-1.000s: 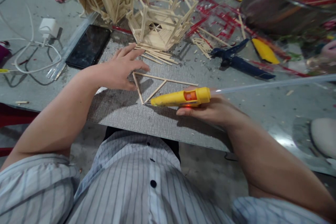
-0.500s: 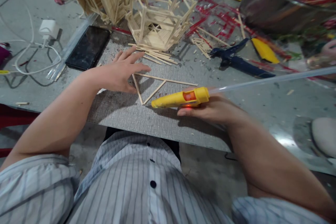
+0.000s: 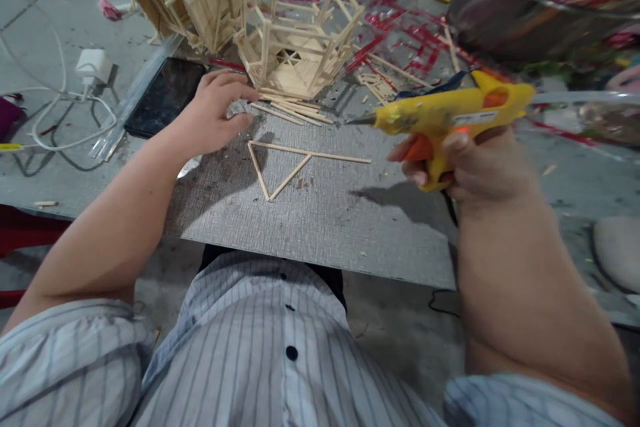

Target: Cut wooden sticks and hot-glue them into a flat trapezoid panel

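Grey mat (image 3: 325,233): lying in front of the person.
Stick frame (image 3: 300,33): standing at the mat's far edge.
Right hand (image 3: 480,170): gripping the yellow glue gun (image 3: 450,113), holding it clear of the mat, nozzle pointing left.
Left hand (image 3: 213,117): resting open, fingers bent, tips nearing the loose sticks (image 3: 293,110) below the frame.
Phone (image 3: 165,97): lying just left of that hand.
Stick triangle (image 3: 280,170): lying flat on the mat between both hands, untouched.

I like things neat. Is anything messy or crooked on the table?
Yes. In the stick triangle on the grey mat, the top stick pokes out far past the right corner. Loose sticks lie scattered by the left hand, and the right hand holds the glue gun in the air.
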`<state>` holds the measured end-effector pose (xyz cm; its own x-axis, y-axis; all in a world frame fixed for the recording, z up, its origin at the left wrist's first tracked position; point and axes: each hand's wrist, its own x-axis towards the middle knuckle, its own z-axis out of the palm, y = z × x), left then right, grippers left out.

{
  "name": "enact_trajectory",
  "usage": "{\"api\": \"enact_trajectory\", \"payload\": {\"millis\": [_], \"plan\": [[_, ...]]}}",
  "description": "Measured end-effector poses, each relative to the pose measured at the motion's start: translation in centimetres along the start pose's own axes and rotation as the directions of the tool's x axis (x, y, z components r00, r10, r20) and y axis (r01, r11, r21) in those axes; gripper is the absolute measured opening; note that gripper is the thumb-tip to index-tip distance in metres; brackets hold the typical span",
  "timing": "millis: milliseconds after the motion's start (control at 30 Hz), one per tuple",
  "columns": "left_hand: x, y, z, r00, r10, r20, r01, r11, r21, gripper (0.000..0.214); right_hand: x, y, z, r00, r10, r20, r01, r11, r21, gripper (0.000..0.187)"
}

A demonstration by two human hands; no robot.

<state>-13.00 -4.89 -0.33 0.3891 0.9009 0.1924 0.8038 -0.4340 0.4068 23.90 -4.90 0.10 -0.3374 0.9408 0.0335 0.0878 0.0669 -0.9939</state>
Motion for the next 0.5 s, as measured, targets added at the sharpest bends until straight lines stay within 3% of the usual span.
{"api": "enact_trajectory", "payload": {"millis": [233,500], "plan": [[0.3,-0.4,-0.2,0.993,-0.109,-0.052,0.112,0.992,0.049,0.054,0.7,0.3,-1.1,0.985,-0.051,-0.163,0.065,0.995,0.081,0.060],[0.6,-0.1,-0.2,0.977,-0.209,-0.046,0.213,0.972,0.102,0.049,1.7,1.6,-2.9,0.988,-0.046,-0.149,0.051,0.998,0.026,0.058]]}}
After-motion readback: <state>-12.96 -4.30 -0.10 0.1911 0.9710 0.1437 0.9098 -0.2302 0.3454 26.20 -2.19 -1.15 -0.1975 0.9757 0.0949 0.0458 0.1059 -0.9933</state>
